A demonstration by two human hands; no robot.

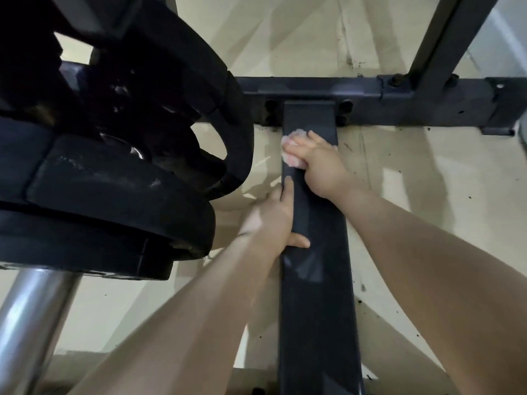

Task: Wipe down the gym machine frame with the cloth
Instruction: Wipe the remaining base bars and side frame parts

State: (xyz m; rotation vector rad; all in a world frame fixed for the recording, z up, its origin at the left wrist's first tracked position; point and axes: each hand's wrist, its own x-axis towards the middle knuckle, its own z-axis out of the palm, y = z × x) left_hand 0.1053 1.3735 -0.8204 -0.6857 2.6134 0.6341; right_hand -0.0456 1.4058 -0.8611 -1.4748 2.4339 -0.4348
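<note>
A dark flat frame bar (316, 295) of the gym machine runs along the floor from the bottom of the view up to a cross bar (313, 92). My right hand (319, 161) presses a small pale pink cloth (291, 143) onto the far end of the frame bar, fingers spread over it. My left hand (276, 218) grips the left edge of the same bar a little nearer, thumb on top and fingers curled down its side.
Black weight plates (114, 166) on a shiny steel sleeve (31, 315) hang close at the left. A dark upright post (445, 35) rises from the cross bar at the upper right. The floor (427, 195) is beige with dark specks.
</note>
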